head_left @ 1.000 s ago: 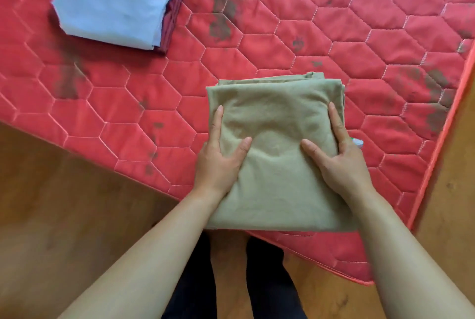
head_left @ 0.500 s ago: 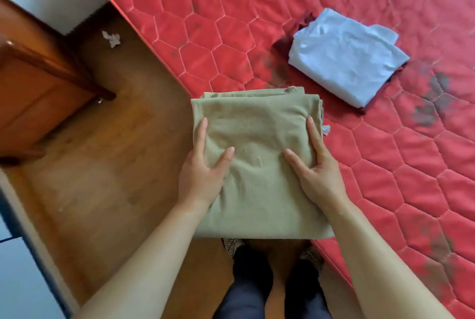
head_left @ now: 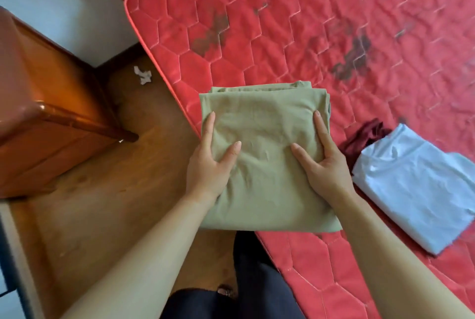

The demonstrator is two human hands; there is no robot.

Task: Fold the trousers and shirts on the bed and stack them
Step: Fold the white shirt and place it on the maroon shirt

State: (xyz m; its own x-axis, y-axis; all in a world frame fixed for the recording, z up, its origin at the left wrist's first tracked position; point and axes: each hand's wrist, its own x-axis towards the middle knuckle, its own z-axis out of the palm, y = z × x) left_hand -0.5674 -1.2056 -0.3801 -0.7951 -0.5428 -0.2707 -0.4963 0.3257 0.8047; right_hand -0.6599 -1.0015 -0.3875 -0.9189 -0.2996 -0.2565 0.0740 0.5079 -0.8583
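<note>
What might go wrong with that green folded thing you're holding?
Two things, maybe. The left hand and right hand grip the green folded garment only at its sides, and part of it hangs past the red mattress over the wooden floor, so its layers might sag open or drop. Also, the light blue garment lies with a bunched maroon cloth poking out at its far end, so a piece set on top may sit crooked and slide.

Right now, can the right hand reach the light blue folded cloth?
Probably yes: the light blue folded cloth lies just beside the right hand on the mattress, nothing between, though that hand holds the olive folded garment.
</note>
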